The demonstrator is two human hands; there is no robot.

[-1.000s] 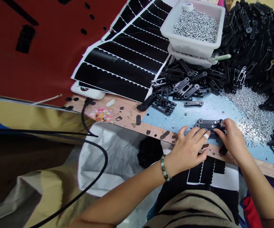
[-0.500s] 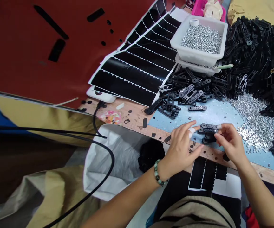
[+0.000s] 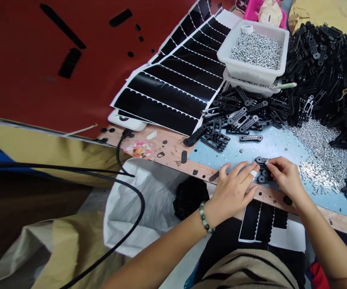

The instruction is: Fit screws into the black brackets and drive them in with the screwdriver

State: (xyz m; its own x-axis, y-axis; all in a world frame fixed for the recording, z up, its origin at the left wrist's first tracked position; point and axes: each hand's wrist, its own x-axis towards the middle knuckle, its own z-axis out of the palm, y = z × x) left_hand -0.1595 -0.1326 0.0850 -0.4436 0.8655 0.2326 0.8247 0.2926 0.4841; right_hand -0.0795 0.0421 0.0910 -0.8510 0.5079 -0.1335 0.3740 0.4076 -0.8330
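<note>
Several small black plastic link pieces (image 3: pixel 263 176) with round ends lie stacked side by side on the blue mat, at the front edge of the table. My left hand (image 3: pixel 235 188), fingers stretched out, rests against their left end; white tape wraps one finger. Over the right part of the same pieces, my right hand (image 3: pixel 286 178) has its thumb and forefinger pinched together. What sits in that pinch, if anything, is too small to make out. A single black link (image 3: pixel 251 138) lies on the mat farther back.
Loose screws (image 3: pixel 331 160) and small nuts (image 3: pixel 315 176) spread right of my hands. Black links (image 3: pixel 318 76) heap up behind. A white tub of screws (image 3: pixel 253 74) stands on another tub, beside sheets of black stickers (image 3: pixel 173 80). A black cable (image 3: pixel 141 208) hangs at left.
My right hand has shifted slightly left and its fingers now pinch over the stack. My left hand's fingertips have come down against the links' left end. The upper link appears lowered onto the others.
</note>
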